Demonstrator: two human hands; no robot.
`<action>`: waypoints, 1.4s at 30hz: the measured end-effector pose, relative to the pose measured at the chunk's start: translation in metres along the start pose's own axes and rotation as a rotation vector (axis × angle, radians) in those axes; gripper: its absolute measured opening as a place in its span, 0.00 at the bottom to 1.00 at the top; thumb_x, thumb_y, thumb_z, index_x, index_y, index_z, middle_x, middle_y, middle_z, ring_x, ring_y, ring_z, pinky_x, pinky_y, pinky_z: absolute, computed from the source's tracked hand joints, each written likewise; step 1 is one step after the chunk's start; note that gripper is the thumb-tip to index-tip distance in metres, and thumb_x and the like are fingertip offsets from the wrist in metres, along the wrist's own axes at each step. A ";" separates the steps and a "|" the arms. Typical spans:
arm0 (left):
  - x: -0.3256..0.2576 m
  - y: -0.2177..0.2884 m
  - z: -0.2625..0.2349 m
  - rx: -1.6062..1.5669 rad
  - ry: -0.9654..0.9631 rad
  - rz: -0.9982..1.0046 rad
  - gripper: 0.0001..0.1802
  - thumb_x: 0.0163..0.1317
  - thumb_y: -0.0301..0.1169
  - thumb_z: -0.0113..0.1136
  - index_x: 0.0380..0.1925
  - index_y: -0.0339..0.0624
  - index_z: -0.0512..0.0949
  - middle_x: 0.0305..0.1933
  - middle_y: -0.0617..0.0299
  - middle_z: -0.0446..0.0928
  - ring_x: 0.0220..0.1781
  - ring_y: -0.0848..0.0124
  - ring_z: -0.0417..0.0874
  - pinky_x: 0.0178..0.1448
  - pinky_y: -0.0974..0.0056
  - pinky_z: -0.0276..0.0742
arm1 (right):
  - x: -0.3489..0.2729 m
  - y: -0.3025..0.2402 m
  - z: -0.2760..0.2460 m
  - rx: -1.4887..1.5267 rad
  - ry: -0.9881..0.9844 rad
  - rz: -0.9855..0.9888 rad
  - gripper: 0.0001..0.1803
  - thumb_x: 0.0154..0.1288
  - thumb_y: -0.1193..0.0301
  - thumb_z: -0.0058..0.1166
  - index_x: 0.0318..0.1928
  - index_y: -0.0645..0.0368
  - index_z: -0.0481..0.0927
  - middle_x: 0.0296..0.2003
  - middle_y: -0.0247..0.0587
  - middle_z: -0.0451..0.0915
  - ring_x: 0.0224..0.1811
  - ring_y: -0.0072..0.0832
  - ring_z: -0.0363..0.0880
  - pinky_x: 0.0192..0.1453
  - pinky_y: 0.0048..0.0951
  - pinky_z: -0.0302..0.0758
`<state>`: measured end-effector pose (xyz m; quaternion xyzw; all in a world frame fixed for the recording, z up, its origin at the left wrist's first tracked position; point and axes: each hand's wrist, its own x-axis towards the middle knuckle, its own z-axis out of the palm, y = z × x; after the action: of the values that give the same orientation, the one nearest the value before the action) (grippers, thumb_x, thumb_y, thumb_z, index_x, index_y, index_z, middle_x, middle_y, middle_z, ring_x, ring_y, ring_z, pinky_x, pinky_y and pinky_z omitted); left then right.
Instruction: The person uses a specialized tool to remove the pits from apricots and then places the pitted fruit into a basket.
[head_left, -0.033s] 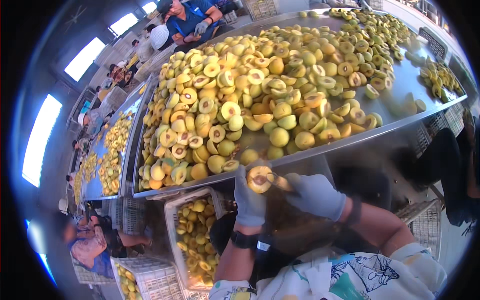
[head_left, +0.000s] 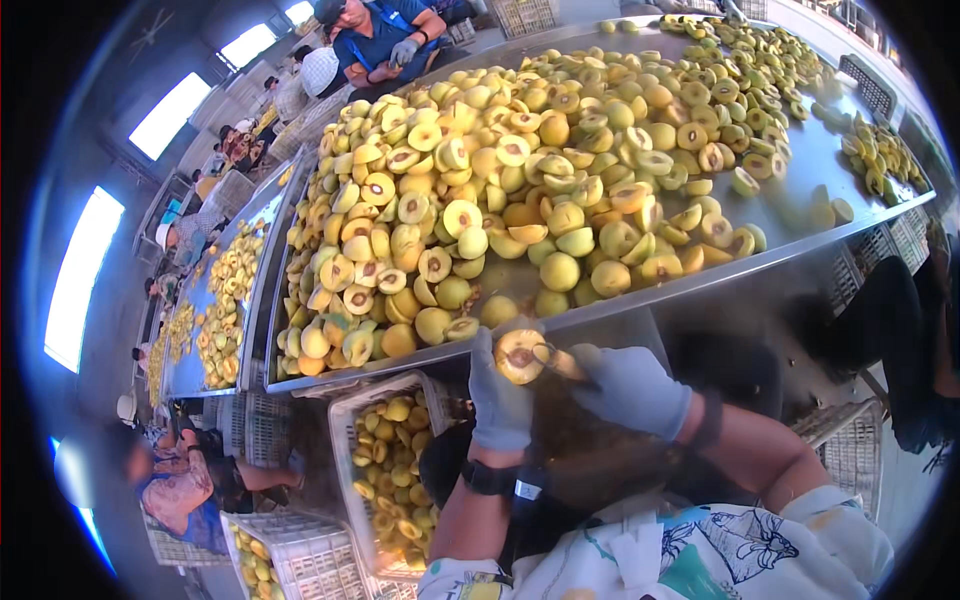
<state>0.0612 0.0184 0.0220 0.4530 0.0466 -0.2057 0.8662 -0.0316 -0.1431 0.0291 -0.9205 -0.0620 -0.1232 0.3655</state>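
Observation:
My left hand (head_left: 498, 408), in a pale grey glove, is closed around a yellow peach half (head_left: 517, 358), its cut face and brown centre showing. My right hand (head_left: 632, 392), gloved alike, grips the wooden handle of a pitting tool (head_left: 568, 365). The tool's curved metal end touches the cut face near the pit; its exact depth cannot be made out. Both hands are just off the near edge of a metal table (head_left: 590, 318), where a large heap of halved peaches (head_left: 500, 190) lies.
Below the table's edge, left of my hands, stands a white crate (head_left: 345, 440) of peach halves. Another crate (head_left: 310, 560) is at the lower left. A person in blue (head_left: 375, 45) is across the table. At left, a second table (head_left: 180, 370) holds more fruit. Dark-clothed legs (head_left: 885, 340) show at right.

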 end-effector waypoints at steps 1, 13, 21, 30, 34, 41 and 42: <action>-0.003 0.001 -0.003 0.000 0.012 -0.002 0.31 0.77 0.51 0.34 0.51 0.33 0.75 0.47 0.49 0.81 0.47 0.60 0.83 0.56 0.58 0.80 | 0.001 -0.001 0.005 -0.012 -0.004 -0.017 0.16 0.61 0.60 0.60 0.39 0.57 0.74 0.26 0.49 0.81 0.29 0.49 0.81 0.32 0.45 0.78; -0.001 -0.013 -0.010 0.213 -0.025 0.188 0.25 0.77 0.47 0.37 0.52 0.34 0.72 0.44 0.50 0.80 0.44 0.60 0.83 0.52 0.60 0.81 | 0.002 -0.007 0.029 -0.043 0.000 0.018 0.17 0.61 0.61 0.60 0.40 0.59 0.72 0.26 0.50 0.81 0.28 0.49 0.82 0.31 0.45 0.79; -0.017 -0.019 0.009 0.207 0.076 0.291 0.25 0.77 0.47 0.34 0.53 0.36 0.70 0.44 0.53 0.79 0.41 0.64 0.83 0.49 0.62 0.81 | 0.005 -0.012 0.043 0.117 -0.125 0.174 0.16 0.66 0.61 0.58 0.42 0.61 0.72 0.30 0.51 0.81 0.33 0.48 0.82 0.36 0.41 0.77; -0.012 -0.012 0.006 0.066 -0.063 0.212 0.23 0.76 0.46 0.38 0.53 0.37 0.70 0.46 0.50 0.79 0.40 0.61 0.83 0.46 0.59 0.82 | 0.010 -0.014 0.024 0.561 -0.199 0.233 0.20 0.60 0.67 0.55 0.47 0.70 0.74 0.31 0.59 0.81 0.36 0.48 0.84 0.40 0.40 0.78; -0.002 0.007 0.015 0.058 -0.133 0.036 0.23 0.75 0.45 0.39 0.51 0.36 0.73 0.44 0.48 0.81 0.39 0.60 0.83 0.44 0.58 0.83 | 0.011 -0.004 0.021 0.480 -0.224 0.249 0.20 0.61 0.66 0.56 0.47 0.71 0.73 0.28 0.54 0.80 0.31 0.41 0.83 0.37 0.35 0.78; -0.008 -0.003 0.021 0.254 0.137 0.193 0.24 0.75 0.45 0.39 0.46 0.34 0.75 0.36 0.50 0.82 0.31 0.63 0.84 0.35 0.62 0.83 | 0.016 -0.019 0.008 0.939 -0.464 0.546 0.19 0.61 0.66 0.56 0.46 0.68 0.74 0.25 0.39 0.78 0.19 0.24 0.76 0.22 0.25 0.74; -0.008 -0.004 0.021 0.233 0.141 0.191 0.24 0.75 0.46 0.40 0.45 0.34 0.75 0.36 0.50 0.82 0.30 0.64 0.84 0.34 0.63 0.83 | 0.016 -0.018 0.007 1.032 -0.561 0.613 0.18 0.61 0.66 0.56 0.46 0.68 0.73 0.24 0.39 0.78 0.18 0.24 0.76 0.21 0.25 0.74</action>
<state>0.0500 0.0022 0.0332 0.5660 0.0399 -0.0941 0.8180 -0.0183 -0.1247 0.0408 -0.6004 0.0587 0.2763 0.7481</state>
